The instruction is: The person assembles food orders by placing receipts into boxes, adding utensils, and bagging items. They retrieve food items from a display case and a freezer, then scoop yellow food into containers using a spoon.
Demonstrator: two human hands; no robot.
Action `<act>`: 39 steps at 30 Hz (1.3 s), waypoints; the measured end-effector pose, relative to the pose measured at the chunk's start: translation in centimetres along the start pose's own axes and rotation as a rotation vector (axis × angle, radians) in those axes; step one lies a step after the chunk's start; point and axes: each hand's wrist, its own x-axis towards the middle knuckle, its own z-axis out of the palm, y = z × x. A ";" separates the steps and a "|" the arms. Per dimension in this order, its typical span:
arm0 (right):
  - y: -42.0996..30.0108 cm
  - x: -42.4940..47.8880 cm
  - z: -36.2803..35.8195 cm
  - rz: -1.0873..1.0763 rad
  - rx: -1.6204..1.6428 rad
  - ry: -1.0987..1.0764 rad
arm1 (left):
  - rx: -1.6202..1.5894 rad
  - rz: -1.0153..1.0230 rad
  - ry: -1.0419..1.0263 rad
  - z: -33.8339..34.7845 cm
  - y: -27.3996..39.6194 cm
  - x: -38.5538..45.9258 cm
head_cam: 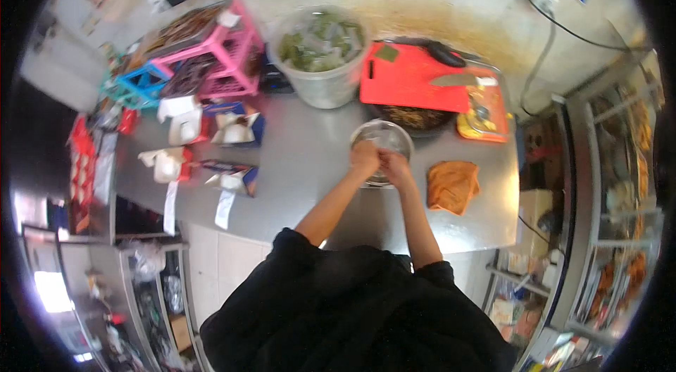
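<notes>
Over a round metal bowl (393, 134) on the steel table, my left hand (365, 158) and my right hand (393, 163) meet, with their fingers close together. Both are blurred, and whether anything is between the fingers cannot be told. The contents of the bowl are unclear. An orange cloth (452, 187) lies folded to the right of the bowl. Behind the bowl, a red cutting board (406, 79) rests across a dark round pan (417, 117), with a knife (453, 80) lying on the board.
A large translucent bucket (325, 88) of green pieces stands behind the bowl. Several open paper boxes (232, 132) sit at left, near pink plastic baskets (227, 55). A tray (496, 132) with yellow food is at right. The steel table (311, 161) ends near my body.
</notes>
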 end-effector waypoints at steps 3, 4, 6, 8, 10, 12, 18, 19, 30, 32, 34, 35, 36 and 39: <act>-2.0 -2.6 2.9 0.082 0.188 -0.181 | -0.058 -0.044 0.143 -0.7 1.5 -1.5; -2.0 -2.4 2.8 0.154 0.231 -0.217 | -0.124 -0.033 0.249 -1.3 2.1 -3.3; -1.1 -2.2 -1.0 0.016 0.354 -0.224 | -0.249 0.200 0.129 -5.5 4.9 -7.4; -3.1 -3.9 3.4 -0.167 0.288 -0.343 | -0.410 0.182 0.209 -6.6 4.7 -10.0; -3.1 -4.5 4.1 -0.122 0.362 -0.206 | -0.422 0.134 0.264 -7.3 4.3 -10.9; -4.7 -7.7 6.8 -0.229 0.307 -0.246 | -0.361 0.126 0.289 -5.6 2.5 -10.7; -5.6 -11.3 3.3 -0.401 -0.047 0.192 | -0.363 0.232 0.033 -5.9 4.2 -10.9; -5.7 -11.9 2.5 -0.393 -0.004 0.156 | -0.344 0.259 -0.039 -5.5 4.9 -10.6; -8.8 -19.6 -4.3 -0.525 0.107 0.514 | -0.333 0.674 -0.260 0.1 15.9 -11.7; -9.7 -18.9 -7.6 -0.599 0.096 0.512 | -0.340 0.739 -0.250 1.6 17.9 -10.9; -11.0 -18.1 -10.3 -0.654 0.085 0.489 | -0.227 0.923 -0.287 2.1 19.8 -10.2; -11.7 -18.0 -11.7 -0.647 0.093 0.479 | -0.260 0.884 -0.305 2.4 20.9 -9.8; -13.1 -18.1 -11.6 -0.628 0.104 0.460 | -0.290 0.830 -0.324 1.6 22.1 -9.7; -20.0 -18.8 -9.5 -0.574 0.109 0.378 | -0.365 0.820 -0.334 2.6 25.4 -8.4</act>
